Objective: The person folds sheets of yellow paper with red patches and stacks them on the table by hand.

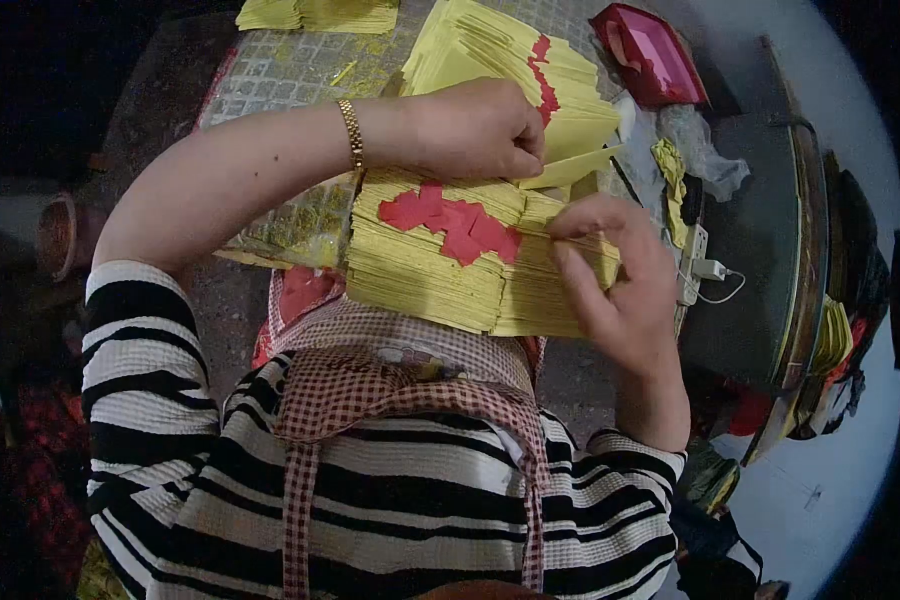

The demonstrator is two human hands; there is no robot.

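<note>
A thick stack of yellow paper sheets (pixel 425 290) lies in front of me with its edges up, and torn red paper pieces (pixel 460 225) lie across it. My left hand (pixel 480 130) is closed above the stack's far edge, its fingers curled in. A yellow sheet (pixel 575 167) slants out beside its thumb; whether the fingers grip it is hard to see. My right hand (pixel 630 275) is over the stack's right end, with thumb and index finger curved and a small gap between their tips. Behind my left hand is another yellow paper pile (pixel 580 100) with a red strip (pixel 542 75).
More yellow paper (pixel 345 14) lies at the far edge of the worn table (pixel 280 80). A red box (pixel 650 52) stands at the back right, near clear plastic (pixel 705 150) and crumpled yellow paper (pixel 670 190). A white power strip (pixel 692 265) with a plugged-in cable is at the right.
</note>
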